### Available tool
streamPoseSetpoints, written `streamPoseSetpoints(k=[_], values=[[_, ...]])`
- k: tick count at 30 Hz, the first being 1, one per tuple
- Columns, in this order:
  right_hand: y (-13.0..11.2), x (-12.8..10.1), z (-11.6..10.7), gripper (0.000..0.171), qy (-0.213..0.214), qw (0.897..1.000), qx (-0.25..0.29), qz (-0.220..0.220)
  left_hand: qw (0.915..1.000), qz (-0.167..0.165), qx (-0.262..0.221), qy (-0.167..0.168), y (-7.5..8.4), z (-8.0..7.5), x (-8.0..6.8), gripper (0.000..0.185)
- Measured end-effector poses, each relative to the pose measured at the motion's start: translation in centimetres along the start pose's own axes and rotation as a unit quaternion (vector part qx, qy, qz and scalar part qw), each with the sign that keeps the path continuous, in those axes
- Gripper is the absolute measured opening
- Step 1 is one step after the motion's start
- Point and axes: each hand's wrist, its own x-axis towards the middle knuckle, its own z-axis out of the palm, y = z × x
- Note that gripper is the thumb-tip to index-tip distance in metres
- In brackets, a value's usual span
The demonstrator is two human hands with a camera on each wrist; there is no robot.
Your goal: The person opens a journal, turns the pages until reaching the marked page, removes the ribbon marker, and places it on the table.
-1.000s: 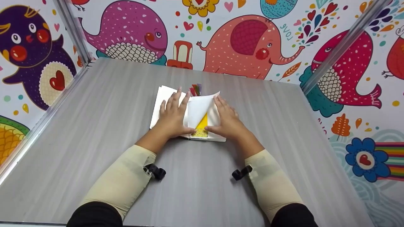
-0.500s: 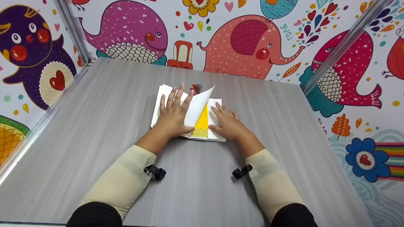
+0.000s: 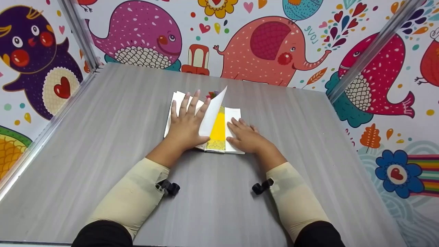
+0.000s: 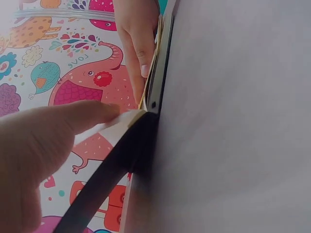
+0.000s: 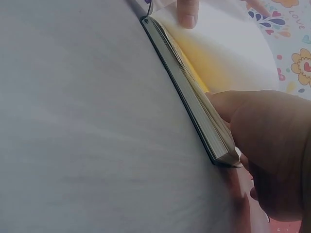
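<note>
An open notebook (image 3: 234,112) with white pages and a dark cover lies on the table. On its right page is a yellow bookmark (image 3: 217,128) with patterned ends; a colourful tassel (image 3: 211,94) shows past the top edge. One white page (image 3: 213,111) stands raised and curving between the two hands. My left hand (image 3: 187,127) rests on the left pages, fingers spread, thumb by the raised page's base. Straight fingers of my right hand (image 3: 246,137) rest on the right page beside the bookmark. In the right wrist view, the right thumb (image 5: 226,103) touches the page block near the yellow strip.
The grey table (image 3: 219,206) surrounds the notebook. Behind it and at both sides stand panels printed with cartoon animals (image 3: 267,51), joined by metal corner posts (image 3: 79,34). Each forearm wears a pale sleeve with a small black camera (image 3: 168,187).
The right hand has let go of the page corner and moved down onto the right page. The freed page has swung left and upward, uncovering more of the yellow bookmark.
</note>
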Motion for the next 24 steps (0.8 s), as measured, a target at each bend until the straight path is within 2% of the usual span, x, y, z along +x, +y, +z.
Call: streamPoseSetpoints(k=[5, 15, 24], values=[[0.0, 0.0, 0.0, 0.077, -0.001, 1.000, 0.000, 0.000, 0.9995, -0.020, 0.009, -0.022, -0.1, -0.2, 0.0, 0.132], [0.0, 0.1, 0.0, 0.078, -0.011, 1.000, -0.003, 0.012, 0.9957, -0.047, -0.016, -0.078, -1.2, 0.4, 0.4, 0.115], [-0.1, 0.0, -0.1, 0.077, -0.003, 1.000, 0.011, 0.008, 0.9841, -0.046, -0.041, -0.167, -2.3, 0.9, 0.1, 0.082]])
